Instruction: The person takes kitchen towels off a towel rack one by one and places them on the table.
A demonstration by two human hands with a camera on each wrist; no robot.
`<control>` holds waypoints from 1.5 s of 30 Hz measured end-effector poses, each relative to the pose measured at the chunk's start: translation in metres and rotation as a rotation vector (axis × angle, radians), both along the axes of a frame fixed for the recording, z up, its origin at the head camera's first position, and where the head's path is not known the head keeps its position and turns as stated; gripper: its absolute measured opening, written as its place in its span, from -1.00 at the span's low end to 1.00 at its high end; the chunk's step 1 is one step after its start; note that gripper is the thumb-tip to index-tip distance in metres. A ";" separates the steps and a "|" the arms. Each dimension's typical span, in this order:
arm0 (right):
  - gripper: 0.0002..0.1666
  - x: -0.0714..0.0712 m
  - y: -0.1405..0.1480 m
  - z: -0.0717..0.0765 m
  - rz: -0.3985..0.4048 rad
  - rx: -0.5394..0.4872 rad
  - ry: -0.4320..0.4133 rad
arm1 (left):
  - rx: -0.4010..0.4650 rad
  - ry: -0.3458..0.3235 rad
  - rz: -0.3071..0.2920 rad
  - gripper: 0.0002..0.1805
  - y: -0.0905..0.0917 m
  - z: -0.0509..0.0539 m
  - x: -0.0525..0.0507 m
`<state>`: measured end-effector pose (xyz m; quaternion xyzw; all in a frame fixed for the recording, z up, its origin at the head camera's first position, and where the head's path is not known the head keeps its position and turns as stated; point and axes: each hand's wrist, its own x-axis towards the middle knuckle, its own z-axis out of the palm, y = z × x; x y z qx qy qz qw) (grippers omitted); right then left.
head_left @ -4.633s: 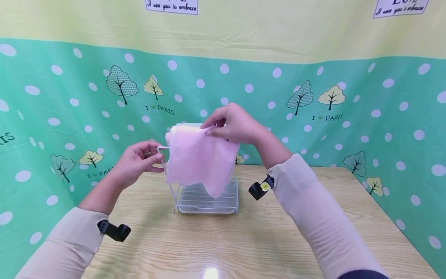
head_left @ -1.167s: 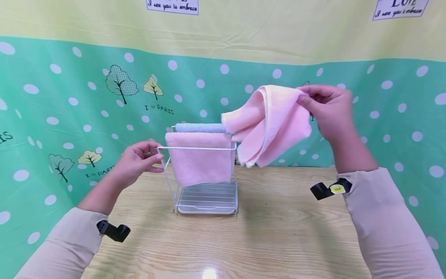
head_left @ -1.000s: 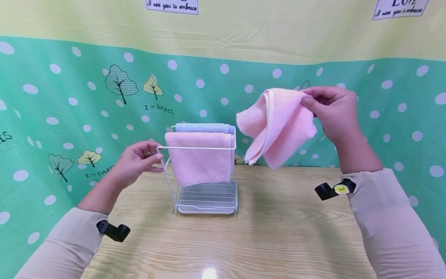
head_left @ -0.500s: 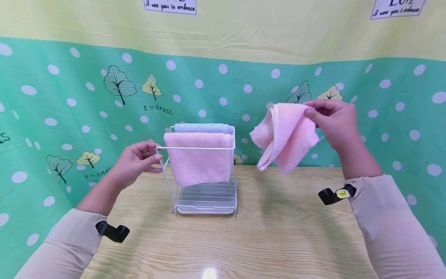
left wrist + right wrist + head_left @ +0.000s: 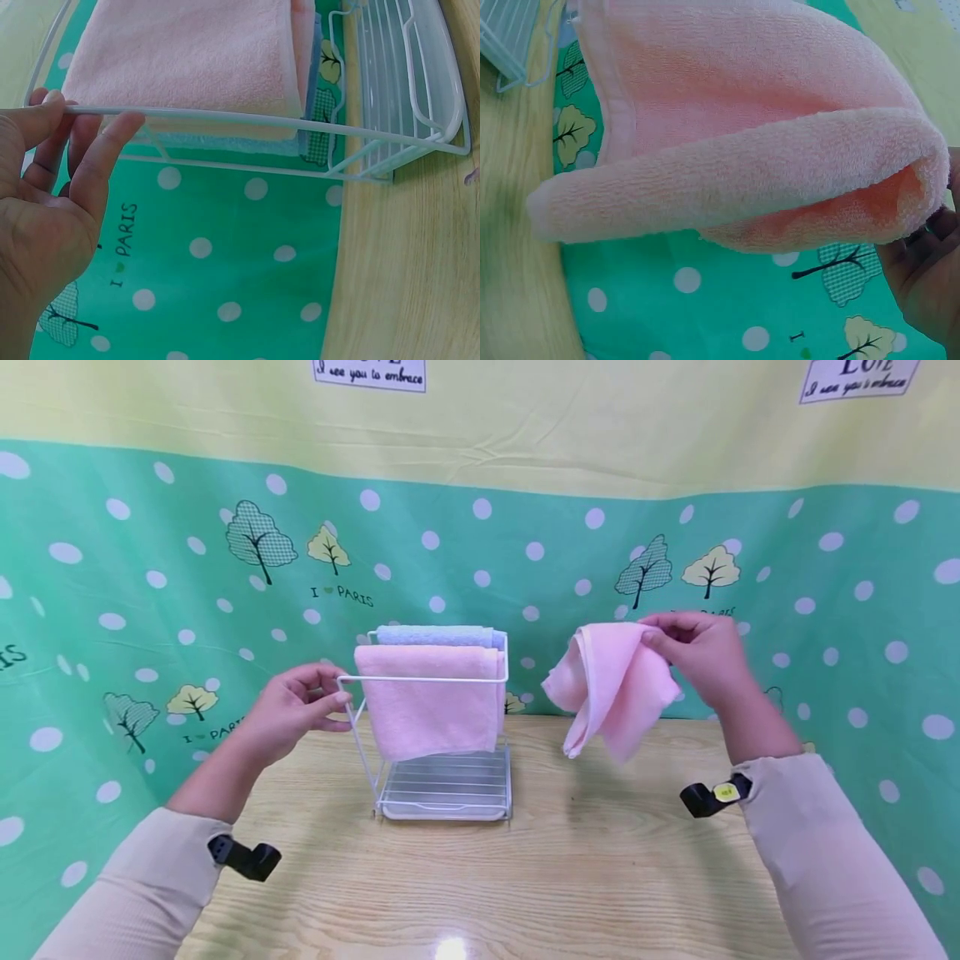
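Note:
In the head view a white wire rack (image 5: 457,679) stands at centre, a pink towel (image 5: 431,706) and behind it a blue towel (image 5: 431,635) draped over its upper bars. My left hand (image 5: 296,710) pinches the rack's upper left corner; the left wrist view shows thumb and fingers of that hand (image 5: 64,165) on the white bar (image 5: 247,118). To the right of the rack, my right hand (image 5: 705,656) pinches a second pink towel (image 5: 615,677) at its upper edge. This towel (image 5: 742,172) hangs loosely folded, apart from the rack and above the table.
A grey tray (image 5: 446,812) lies in the rack's base under thin wires. The rack stands on a light wooden table (image 5: 570,877). Behind it hangs a green and yellow curtain (image 5: 480,460) with dots and trees.
The right hand has pulled the second pink towel off the rack's front to the right, then lowered it. Pink and blue towels on the rack have come into view. The left hand keeps its hold.

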<state>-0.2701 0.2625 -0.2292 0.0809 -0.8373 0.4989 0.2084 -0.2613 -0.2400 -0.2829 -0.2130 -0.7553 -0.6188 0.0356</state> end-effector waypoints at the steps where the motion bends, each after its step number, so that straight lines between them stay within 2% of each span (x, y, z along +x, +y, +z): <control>1: -0.56 -0.001 0.000 -0.003 -0.001 0.005 -0.012 | -0.006 0.002 0.001 -0.84 0.000 0.000 0.000; 15: -0.64 -0.012 -0.008 -0.041 0.026 0.019 -0.069 | -0.002 -0.005 -0.002 -0.82 -0.002 -0.001 -0.002; 21: -0.63 -0.014 -0.007 -0.051 0.048 0.037 -0.108 | 0.004 -0.013 0.002 -0.82 -0.002 0.000 -0.001; 28: -0.60 -0.016 -0.008 -0.057 0.018 0.017 -0.176 | 0.011 -0.005 -0.006 -0.83 -0.001 0.000 0.000; 37: -0.53 -0.022 -0.017 -0.067 -0.034 -0.054 -0.220 | 0.012 0.000 -0.011 -0.83 0.001 0.000 0.000; 45: -0.56 -0.028 -0.037 -0.074 -0.029 -0.175 -0.255 | -0.018 -0.019 0.011 -0.82 -0.001 0.001 0.000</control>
